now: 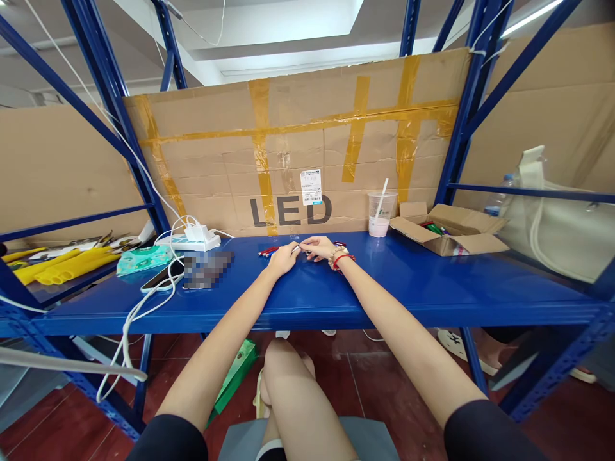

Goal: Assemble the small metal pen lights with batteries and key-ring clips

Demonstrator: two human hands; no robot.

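Over the blue tabletop, my left hand and my right hand meet, fingertips nearly touching. Both are closed in a pinch around something small and pale that I cannot make out. Just left of my left hand lie several thin red and dark sticks, like pens. More small dark and red items show partly behind my right wrist, which wears a beaded bracelet and a red band.
A plastic cup with a straw and an open cardboard box holding coloured items stand right. Left are a power strip, white cables, a phone and a teal packet. Taped cardboard closes the back; blue posts flank it.
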